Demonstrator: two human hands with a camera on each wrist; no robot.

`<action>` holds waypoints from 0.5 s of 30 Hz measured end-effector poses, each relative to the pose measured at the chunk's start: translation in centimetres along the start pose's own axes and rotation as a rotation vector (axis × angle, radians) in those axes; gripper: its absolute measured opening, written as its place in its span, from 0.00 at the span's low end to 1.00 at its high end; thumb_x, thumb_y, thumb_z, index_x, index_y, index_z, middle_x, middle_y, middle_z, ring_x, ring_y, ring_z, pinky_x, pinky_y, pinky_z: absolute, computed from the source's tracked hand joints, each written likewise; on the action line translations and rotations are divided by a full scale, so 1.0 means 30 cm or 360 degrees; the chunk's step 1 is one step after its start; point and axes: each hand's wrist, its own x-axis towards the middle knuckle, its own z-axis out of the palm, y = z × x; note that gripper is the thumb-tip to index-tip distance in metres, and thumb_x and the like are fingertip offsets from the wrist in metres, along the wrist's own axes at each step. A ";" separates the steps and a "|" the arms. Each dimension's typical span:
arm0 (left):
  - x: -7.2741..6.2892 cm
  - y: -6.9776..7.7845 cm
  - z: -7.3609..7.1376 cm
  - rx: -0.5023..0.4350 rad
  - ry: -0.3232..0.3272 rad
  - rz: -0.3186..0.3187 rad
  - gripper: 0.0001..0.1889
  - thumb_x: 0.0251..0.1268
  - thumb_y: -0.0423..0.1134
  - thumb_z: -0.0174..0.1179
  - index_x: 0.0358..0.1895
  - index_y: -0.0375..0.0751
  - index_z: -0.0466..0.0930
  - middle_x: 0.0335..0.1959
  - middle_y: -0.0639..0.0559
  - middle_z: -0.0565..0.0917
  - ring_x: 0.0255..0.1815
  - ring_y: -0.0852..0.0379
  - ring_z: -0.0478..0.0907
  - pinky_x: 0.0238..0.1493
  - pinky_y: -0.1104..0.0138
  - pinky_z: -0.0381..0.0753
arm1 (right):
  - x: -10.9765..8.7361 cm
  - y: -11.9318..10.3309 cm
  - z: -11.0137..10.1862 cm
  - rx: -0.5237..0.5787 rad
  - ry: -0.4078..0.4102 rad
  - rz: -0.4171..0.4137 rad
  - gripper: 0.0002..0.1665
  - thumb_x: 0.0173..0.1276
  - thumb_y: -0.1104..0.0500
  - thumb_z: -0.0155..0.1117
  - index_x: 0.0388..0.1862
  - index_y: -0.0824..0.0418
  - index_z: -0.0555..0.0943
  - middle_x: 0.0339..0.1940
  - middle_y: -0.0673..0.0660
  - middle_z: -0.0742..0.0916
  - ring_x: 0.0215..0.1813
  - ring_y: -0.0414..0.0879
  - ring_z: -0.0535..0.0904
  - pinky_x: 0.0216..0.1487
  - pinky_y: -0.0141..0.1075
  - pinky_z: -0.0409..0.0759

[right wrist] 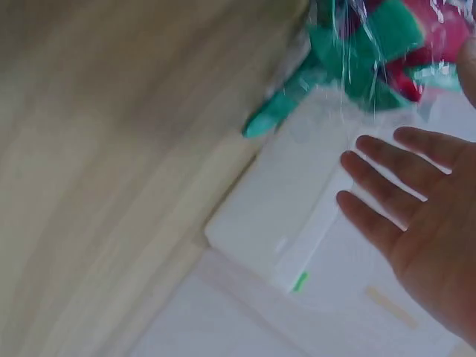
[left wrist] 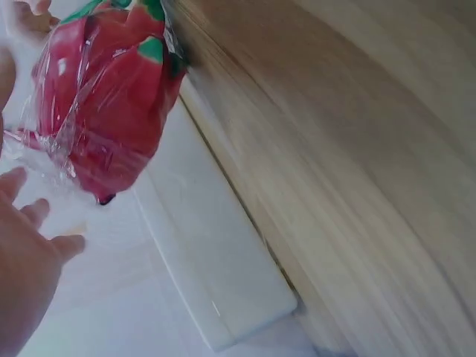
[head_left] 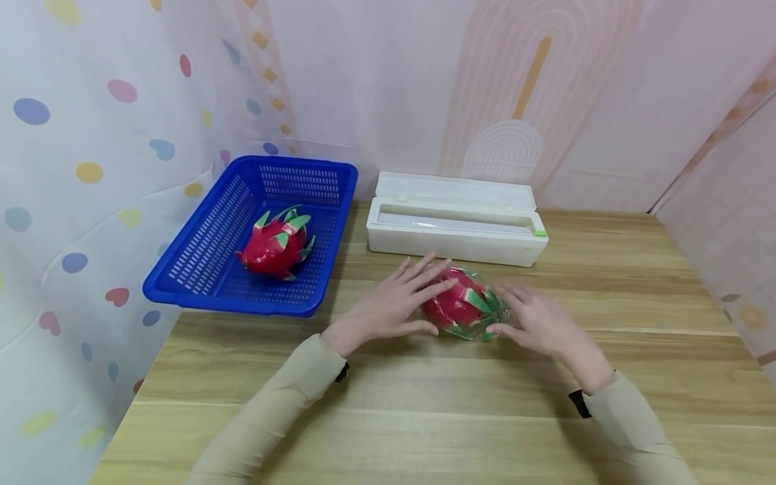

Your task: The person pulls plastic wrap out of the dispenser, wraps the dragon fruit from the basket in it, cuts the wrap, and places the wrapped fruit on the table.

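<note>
A red dragon fruit with green scales lies on the wooden table, wrapped in clear cling film that shines in both wrist views. My left hand is at its left side, fingers spread and reaching over the near end of the fruit. On the other side, my right hand has its fingers extended beside the green leaf tips and the film there. In the right wrist view, the straight fingers are just below the wrapped leaves. The film's loose edge shows around the fruit in the left wrist view.
A white cling film dispenser box with its lid raised stands behind the wrapped fruit. To the left, a blue plastic basket holds another dragon fruit with no film visible on it. Patterned curtains hang behind the table.
</note>
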 end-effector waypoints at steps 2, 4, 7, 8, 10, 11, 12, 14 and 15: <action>0.010 0.001 0.009 -0.0014 -0.0038 -0.0015 0.46 0.54 0.63 0.61 0.75 0.56 0.51 0.79 0.49 0.48 0.79 0.43 0.41 0.74 0.46 0.53 | -0.003 -0.004 0.017 0.0014 -0.0064 0.0052 0.50 0.55 0.38 0.68 0.67 0.68 0.67 0.64 0.69 0.76 0.61 0.65 0.75 0.52 0.56 0.80; 0.016 -0.002 0.016 -0.0036 -0.0055 -0.0051 0.47 0.52 0.63 0.62 0.75 0.58 0.51 0.78 0.49 0.50 0.78 0.42 0.46 0.73 0.47 0.58 | -0.008 -0.002 0.033 0.0044 -0.0104 0.0089 0.54 0.52 0.38 0.71 0.69 0.68 0.65 0.66 0.70 0.74 0.62 0.66 0.74 0.52 0.57 0.79; 0.020 -0.009 0.023 -0.0084 -0.0056 -0.0083 0.47 0.52 0.61 0.64 0.75 0.58 0.51 0.77 0.48 0.55 0.76 0.41 0.53 0.69 0.49 0.66 | -0.018 0.015 0.056 0.0135 -0.0105 0.0086 0.57 0.49 0.42 0.74 0.71 0.67 0.61 0.66 0.71 0.73 0.62 0.67 0.74 0.55 0.58 0.78; 0.019 -0.012 0.025 -0.0100 -0.0047 -0.0085 0.47 0.52 0.60 0.64 0.75 0.57 0.51 0.76 0.48 0.56 0.76 0.42 0.54 0.67 0.50 0.69 | -0.021 0.023 0.062 0.0168 -0.0090 0.0065 0.58 0.48 0.43 0.75 0.72 0.67 0.60 0.65 0.71 0.74 0.62 0.67 0.74 0.55 0.58 0.78; 0.019 -0.019 0.029 -0.0117 -0.0018 -0.0083 0.47 0.54 0.58 0.65 0.75 0.56 0.50 0.75 0.48 0.59 0.75 0.43 0.57 0.66 0.52 0.71 | -0.023 0.042 0.074 0.0234 -0.0045 0.0005 0.58 0.47 0.48 0.77 0.72 0.67 0.59 0.63 0.71 0.76 0.60 0.66 0.76 0.55 0.57 0.78; 0.018 -0.024 0.030 -0.0127 -0.0001 -0.0084 0.46 0.54 0.57 0.65 0.75 0.56 0.50 0.74 0.48 0.59 0.74 0.44 0.58 0.65 0.53 0.72 | -0.022 0.052 0.078 0.0271 -0.0012 -0.0039 0.58 0.47 0.50 0.77 0.72 0.67 0.59 0.62 0.70 0.77 0.58 0.64 0.77 0.54 0.56 0.79; 0.016 -0.029 0.032 -0.0138 0.0019 -0.0083 0.46 0.54 0.56 0.65 0.75 0.56 0.50 0.73 0.47 0.61 0.73 0.45 0.60 0.65 0.54 0.73 | -0.019 0.063 0.082 0.0303 0.0024 -0.0081 0.57 0.46 0.52 0.77 0.72 0.66 0.59 0.60 0.70 0.79 0.57 0.63 0.79 0.54 0.55 0.79; 0.010 -0.039 0.033 -0.0159 0.0034 -0.0103 0.45 0.56 0.53 0.65 0.75 0.55 0.51 0.72 0.47 0.62 0.72 0.47 0.62 0.65 0.55 0.73 | -0.014 0.081 0.086 0.0360 0.0081 -0.0141 0.55 0.47 0.56 0.77 0.72 0.64 0.60 0.58 0.68 0.80 0.56 0.62 0.80 0.53 0.54 0.80; 0.006 -0.043 0.033 -0.0176 0.0041 -0.0116 0.44 0.56 0.52 0.65 0.75 0.54 0.51 0.72 0.46 0.62 0.71 0.47 0.64 0.65 0.56 0.73 | -0.011 0.089 0.086 0.0392 0.0100 -0.0159 0.53 0.48 0.57 0.76 0.72 0.63 0.61 0.57 0.68 0.81 0.55 0.62 0.80 0.53 0.54 0.80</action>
